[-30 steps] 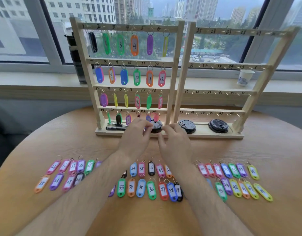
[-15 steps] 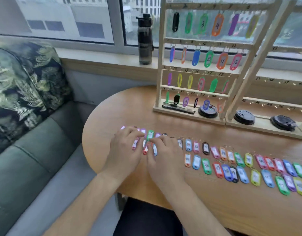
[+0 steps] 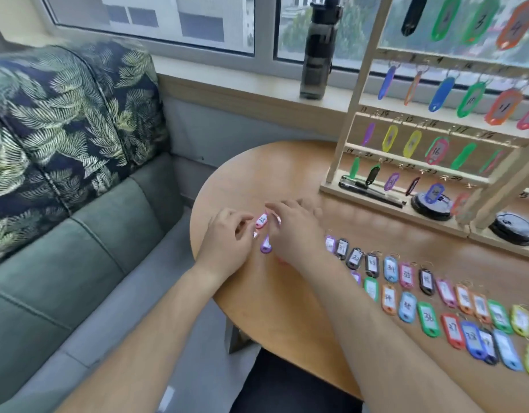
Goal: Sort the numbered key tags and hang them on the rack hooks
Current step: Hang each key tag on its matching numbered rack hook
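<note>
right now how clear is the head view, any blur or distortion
Head view: soft daylight from the window, no hard shadows; motion blur smears both hands and the pink tag between them; wide-angle bending tilts the rack; the far-right tags' numbers are unreadable.

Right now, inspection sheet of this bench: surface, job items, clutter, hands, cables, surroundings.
Surface: round wooden table, bare toward its far left edge.
Job's things: wooden rack at the back right, its four rows hung with tags; loose key tags lie in rows along the near right.
Clutter: black pens and black lids on the rack base.
Hands: left hand and right hand together at the left end of the rows, fingers around a pink tag; a purple tag lies between them. Grip unclear.
Cables: nothing seen.
Surroundings: dark bottle on the windowsill, green sofa with a leaf-print cushion on the left.
</note>
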